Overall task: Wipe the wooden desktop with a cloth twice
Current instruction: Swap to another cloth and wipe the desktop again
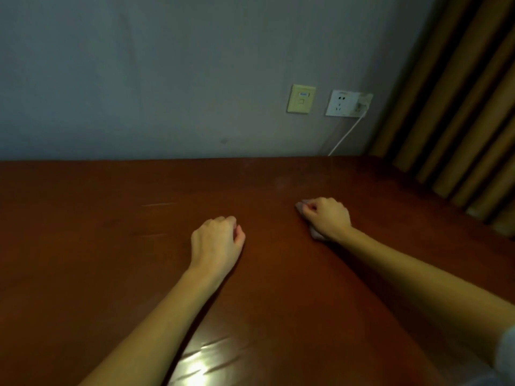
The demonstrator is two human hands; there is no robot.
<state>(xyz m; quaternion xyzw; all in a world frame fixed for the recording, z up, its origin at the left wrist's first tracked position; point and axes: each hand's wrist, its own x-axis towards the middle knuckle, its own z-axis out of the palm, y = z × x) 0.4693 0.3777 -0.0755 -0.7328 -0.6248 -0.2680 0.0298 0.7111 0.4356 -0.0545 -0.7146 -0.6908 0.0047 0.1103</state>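
Cloth almost all hidden under the right hand, just pale edges peeking out, fingers curled round it, right of centre on the desk. Left hand rests mid-desk, fingers curled in, holding nothing. Far wall: socket, white cable dropping behind the desk, curtain at right

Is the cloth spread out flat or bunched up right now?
Bunched up: the cloth shows only as small bits poking out from under the right hand gripping it.
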